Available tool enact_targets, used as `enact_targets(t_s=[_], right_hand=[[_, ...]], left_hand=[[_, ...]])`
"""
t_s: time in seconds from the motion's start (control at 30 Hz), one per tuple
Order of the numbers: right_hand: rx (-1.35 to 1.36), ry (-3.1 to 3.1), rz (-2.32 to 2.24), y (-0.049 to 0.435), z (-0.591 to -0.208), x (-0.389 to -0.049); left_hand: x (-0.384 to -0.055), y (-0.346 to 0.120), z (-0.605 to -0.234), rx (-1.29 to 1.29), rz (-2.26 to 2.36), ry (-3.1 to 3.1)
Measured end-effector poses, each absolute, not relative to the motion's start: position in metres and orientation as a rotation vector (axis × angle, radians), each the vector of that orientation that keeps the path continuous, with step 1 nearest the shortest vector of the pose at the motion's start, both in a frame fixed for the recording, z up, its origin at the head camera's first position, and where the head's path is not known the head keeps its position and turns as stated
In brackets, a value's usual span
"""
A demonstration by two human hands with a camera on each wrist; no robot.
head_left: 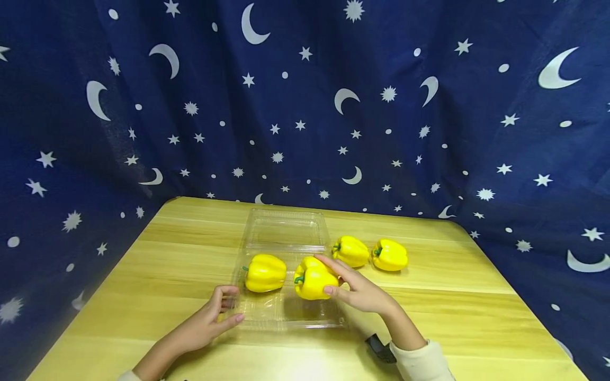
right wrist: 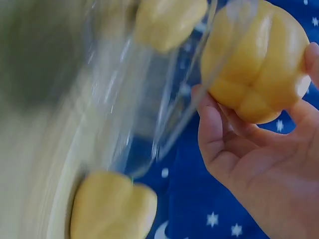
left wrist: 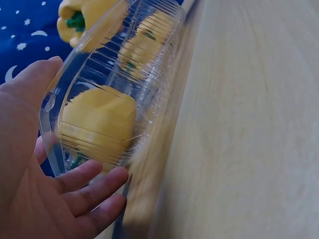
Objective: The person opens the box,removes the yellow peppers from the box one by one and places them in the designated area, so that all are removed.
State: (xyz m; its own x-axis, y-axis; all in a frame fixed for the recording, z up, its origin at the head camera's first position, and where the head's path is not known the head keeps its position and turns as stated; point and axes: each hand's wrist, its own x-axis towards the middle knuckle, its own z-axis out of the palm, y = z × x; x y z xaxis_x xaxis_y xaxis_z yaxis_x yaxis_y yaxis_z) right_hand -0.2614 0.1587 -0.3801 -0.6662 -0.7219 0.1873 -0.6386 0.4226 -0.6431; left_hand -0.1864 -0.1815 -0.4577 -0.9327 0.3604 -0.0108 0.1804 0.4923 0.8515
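A clear plastic clamshell box [head_left: 310, 324] lies on the table, its lid [head_left: 286, 231] folded back at the far side. One yellow bell pepper [head_left: 265, 273] with a green stem sits in its left half. My right hand [head_left: 364, 290] holds a second yellow bell pepper [head_left: 316, 279] between thumb and fingers, above the right half. At the box's left side, my left hand [head_left: 202, 324] rests against the wall and rim with thumb and fingers spread. The left wrist view shows these fingers [left wrist: 99, 191] loosely bent beside the plastic.
Two more yellow bell peppers, one [head_left: 350, 251] just right of the box and another [head_left: 389, 255] farther right, lie on the wooden table [head_left: 457, 317]. A black strap [head_left: 380, 349] is at the right wrist. A dark blue curtain [head_left: 310, 69] hangs behind the table.
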Motion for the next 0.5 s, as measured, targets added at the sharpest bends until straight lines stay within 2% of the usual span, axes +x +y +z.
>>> enact_targets(t_s=[0.5], right_hand=[[-0.972, 2.618, -1.1, 0.224, -0.371, -0.285]], left_hand=[[-0.185, -0.181, -0.455, 0.46, 1.419, 2.559]])
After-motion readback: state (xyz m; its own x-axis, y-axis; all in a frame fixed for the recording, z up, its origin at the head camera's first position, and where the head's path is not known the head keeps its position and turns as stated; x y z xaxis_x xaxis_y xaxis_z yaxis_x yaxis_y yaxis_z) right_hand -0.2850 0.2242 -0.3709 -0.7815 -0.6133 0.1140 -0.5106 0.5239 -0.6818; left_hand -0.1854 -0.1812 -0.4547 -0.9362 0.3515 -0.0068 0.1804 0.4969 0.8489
